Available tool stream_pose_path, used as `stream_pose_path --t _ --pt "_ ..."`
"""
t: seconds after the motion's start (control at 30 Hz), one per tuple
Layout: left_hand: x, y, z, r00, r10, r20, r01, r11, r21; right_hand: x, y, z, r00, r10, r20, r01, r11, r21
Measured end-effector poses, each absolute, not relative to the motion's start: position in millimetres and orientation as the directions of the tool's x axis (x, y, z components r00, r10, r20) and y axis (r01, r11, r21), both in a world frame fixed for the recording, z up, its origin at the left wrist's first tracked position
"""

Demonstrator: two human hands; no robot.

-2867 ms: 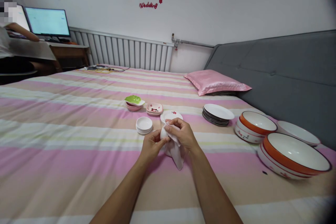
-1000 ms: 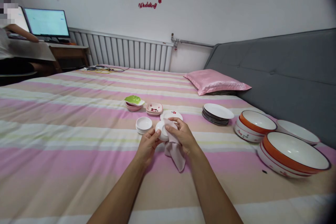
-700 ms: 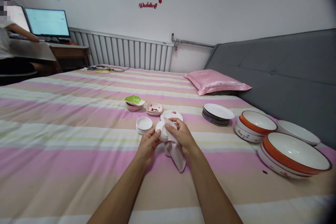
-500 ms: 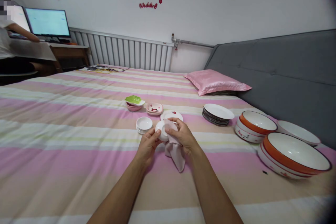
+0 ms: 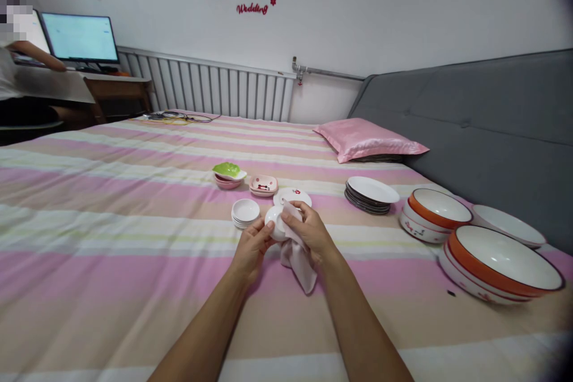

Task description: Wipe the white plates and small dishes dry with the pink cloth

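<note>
My left hand (image 5: 252, 249) pinches the left edge of a small white dish (image 5: 274, 222), held above the bed. My right hand (image 5: 312, 231) is closed on a pale pink cloth (image 5: 299, 262), pressing part of it against the dish's right side; the rest hangs below. Just behind the dish lies a white plate with a red print (image 5: 293, 194), partly hidden by my right hand. A stack of small white dishes (image 5: 246, 213) stands beyond my left hand. Farther back are pink rectangular dishes (image 5: 264, 185) and a green leaf-shaped dish (image 5: 228, 170) on pink bowls.
On the right stand a stack of plates (image 5: 372, 191), orange-rimmed bowls (image 5: 501, 265) and a large white dish (image 5: 508, 225). A pink pillow (image 5: 367, 136) lies by the grey headboard (image 5: 474, 107). Cables (image 5: 179, 117) lie at the bed's far edge. A person (image 5: 27, 71) sits at a desk, left.
My right hand has shifted the cloth slightly over the small dish, and a fold of it now stands up beside the thumb. My left hand keeps its grip in place.
</note>
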State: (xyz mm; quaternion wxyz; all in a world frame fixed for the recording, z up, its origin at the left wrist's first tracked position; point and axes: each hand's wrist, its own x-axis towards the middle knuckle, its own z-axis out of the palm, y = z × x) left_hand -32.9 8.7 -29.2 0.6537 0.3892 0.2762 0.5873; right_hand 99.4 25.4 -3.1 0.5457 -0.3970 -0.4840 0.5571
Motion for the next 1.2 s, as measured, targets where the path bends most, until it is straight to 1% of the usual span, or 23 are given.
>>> stream_pose_path --t 0.23,0.37,0.43,0.57,0.67,0.77,0.87,0.97,1.03,1.13,1.2 --pt "-33 8 -27 0.145 0.985 0.092 -0.590 0.012 0.807 96 26 -7 -0.048 0.993 0.109 -0.174 0.099 -0.980" --pt "-33 8 -25 0.127 0.990 0.066 -0.621 0.027 0.783 96 28 -5 0.023 0.986 0.164 -0.159 0.166 -0.973" --pt "-33 8 -25 0.116 0.992 0.045 -0.643 0.040 0.765 97 27 -2 0.032 0.983 0.181 -0.166 0.184 -0.969" --pt "-34 10 -25 0.100 0.994 0.032 -0.682 0.045 0.730 102 24 2 -0.052 0.973 0.226 -0.235 0.209 -0.949" --pt "-35 11 -26 0.088 0.996 0.031 -0.706 0.040 0.708 108 22 3 -0.168 0.946 0.276 -0.252 0.230 -0.940" --pt "-36 12 -27 0.068 0.998 0.020 -0.730 0.036 0.683 116 20 5 -0.310 0.899 0.309 -0.159 0.271 -0.949" --pt "-37 14 -29 0.039 0.999 0.007 -0.751 0.025 0.660 121 17 10 -0.396 0.866 0.304 0.031 0.344 -0.939" --pt "-37 15 -30 0.027 1.000 0.000 -0.760 0.021 0.650 122 15 13 -0.402 0.853 0.334 0.237 0.449 -0.862" --pt "-37 15 -30 0.026 1.000 0.001 -0.761 0.019 0.648 119 14 14 -0.390 0.842 0.373 0.329 0.506 -0.797" --pt "-37 15 -30 0.027 1.000 0.000 -0.759 0.021 0.651 113 13 14 -0.367 0.817 0.445 0.384 0.569 -0.727" --pt "-37 15 -30 0.029 1.000 0.004 -0.755 0.020 0.655 110 13 14 -0.342 0.808 0.480 0.387 0.586 -0.712"
